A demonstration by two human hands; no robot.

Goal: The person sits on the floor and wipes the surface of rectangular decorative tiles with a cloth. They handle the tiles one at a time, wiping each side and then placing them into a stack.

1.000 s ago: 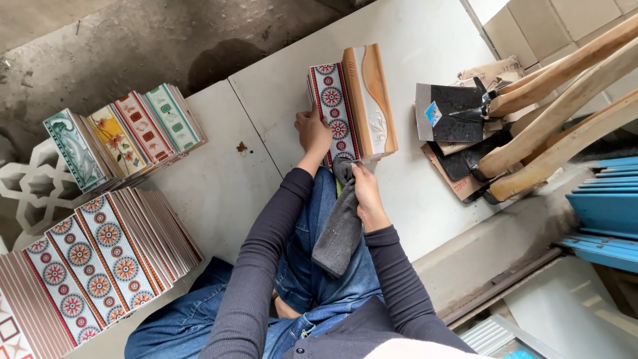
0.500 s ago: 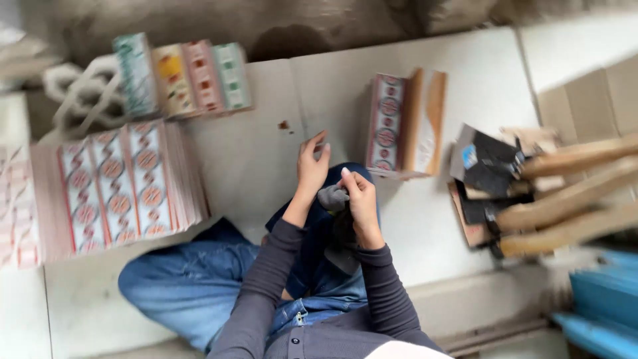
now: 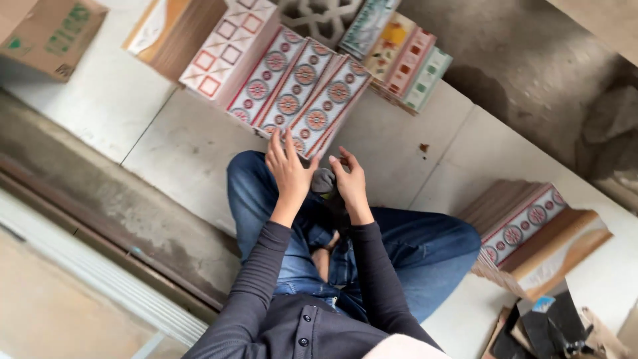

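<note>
I sit cross-legged in blue jeans on a pale slab floor. My left hand reaches forward with fingers spread, the fingertips touching the near edge of a leaning stack of tiles with red and green rosette patterns. Close beside it, my right hand is curled around a grey cloth that hangs over my lap. The two hands nearly touch.
More tile stacks stand around: square-patterned ones, colourful ones and a rosette stack at the right. A cardboard box sits top left, a white lattice block at the top, dark packaging bottom right.
My view and body have turned from the tile stack on the right to the large leaning stack. My left hand moved onto its edge; my right hand kept the cloth.
</note>
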